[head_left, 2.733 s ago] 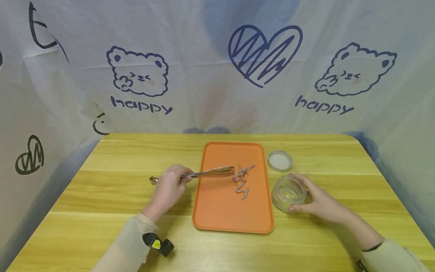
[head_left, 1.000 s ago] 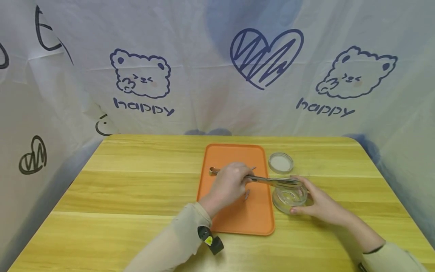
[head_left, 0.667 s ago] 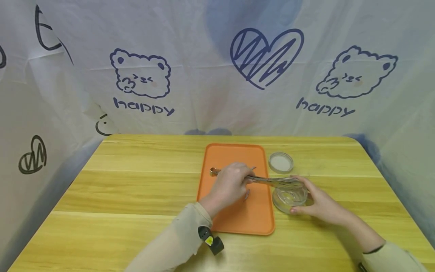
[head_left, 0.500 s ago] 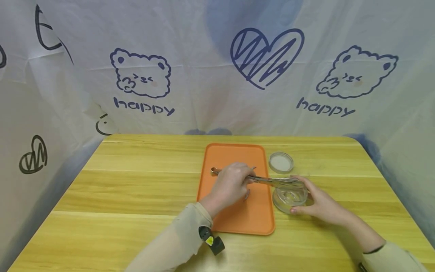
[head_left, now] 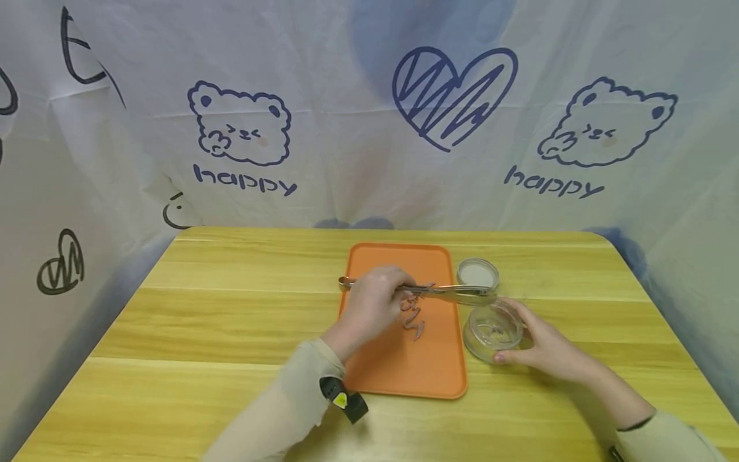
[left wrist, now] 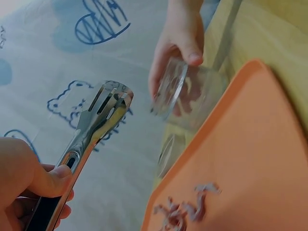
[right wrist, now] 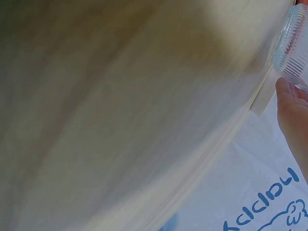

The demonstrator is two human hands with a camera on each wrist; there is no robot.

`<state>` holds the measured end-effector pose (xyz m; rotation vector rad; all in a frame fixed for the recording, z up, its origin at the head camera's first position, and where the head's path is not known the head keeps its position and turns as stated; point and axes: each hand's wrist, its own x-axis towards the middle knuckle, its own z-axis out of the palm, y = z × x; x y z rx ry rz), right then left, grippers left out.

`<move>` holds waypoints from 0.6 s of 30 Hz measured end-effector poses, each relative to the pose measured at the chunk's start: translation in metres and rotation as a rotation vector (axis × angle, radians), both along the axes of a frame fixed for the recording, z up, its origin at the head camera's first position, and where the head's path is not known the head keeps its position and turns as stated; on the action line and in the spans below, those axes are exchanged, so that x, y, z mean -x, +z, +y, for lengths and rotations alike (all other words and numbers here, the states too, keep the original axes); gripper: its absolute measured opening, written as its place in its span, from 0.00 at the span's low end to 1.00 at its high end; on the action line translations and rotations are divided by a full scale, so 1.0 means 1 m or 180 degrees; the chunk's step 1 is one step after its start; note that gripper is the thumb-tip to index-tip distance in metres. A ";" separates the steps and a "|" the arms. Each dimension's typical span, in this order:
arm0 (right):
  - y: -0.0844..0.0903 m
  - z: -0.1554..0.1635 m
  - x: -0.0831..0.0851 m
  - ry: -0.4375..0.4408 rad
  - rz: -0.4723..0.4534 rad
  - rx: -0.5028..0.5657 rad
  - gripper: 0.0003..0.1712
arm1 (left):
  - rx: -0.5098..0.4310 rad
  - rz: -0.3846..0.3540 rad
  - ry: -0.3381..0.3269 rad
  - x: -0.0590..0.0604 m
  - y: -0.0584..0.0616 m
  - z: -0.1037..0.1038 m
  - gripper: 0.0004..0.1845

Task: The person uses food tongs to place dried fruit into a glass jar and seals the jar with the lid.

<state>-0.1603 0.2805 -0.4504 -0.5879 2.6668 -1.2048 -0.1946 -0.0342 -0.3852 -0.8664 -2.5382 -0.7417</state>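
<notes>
My left hand (head_left: 372, 305) grips metal tongs (left wrist: 79, 144) by the handle, thumb on top. Their slotted ends lie close together, overlapping the edge of the round lid (head_left: 476, 272) in the head view. A clear glass jar (head_left: 479, 348) stands lidless right of the orange tray (head_left: 404, 375); my right hand (head_left: 545, 343) holds its right side between thumb and fingers. Small brownish bits show faintly inside the jar. Thin greyish-pink strips (head_left: 413, 328) lie on the tray, partly covered by my left hand and the tongs. The right wrist view catches the jar's ribbed side (right wrist: 292, 53) at its edge.
The lid lies on the wooden table (head_left: 219, 321) behind the jar, near the tray's right edge. A white cloth (head_left: 340, 147) with drawn bears and hearts hangs behind the table and along its sides.
The tongs went from the strips on the tray to over the jar's mouth, then drew back left and away from it. The right hand stays on the jar.
</notes>
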 end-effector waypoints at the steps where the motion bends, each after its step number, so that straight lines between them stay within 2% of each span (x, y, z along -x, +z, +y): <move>1: 0.000 0.000 0.000 0.0012 0.0019 0.0024 0.56 | -0.0030 0.0009 0.0026 0.001 0.001 -0.003 0.04; 11: -0.001 0.000 0.001 0.0039 0.0040 0.0052 0.55 | -0.0163 0.0055 0.0343 0.006 0.007 -0.041 0.03; 18: -0.002 0.000 0.001 0.0062 0.0074 0.0066 0.54 | -0.0263 0.0037 0.0512 0.006 -0.001 -0.069 0.04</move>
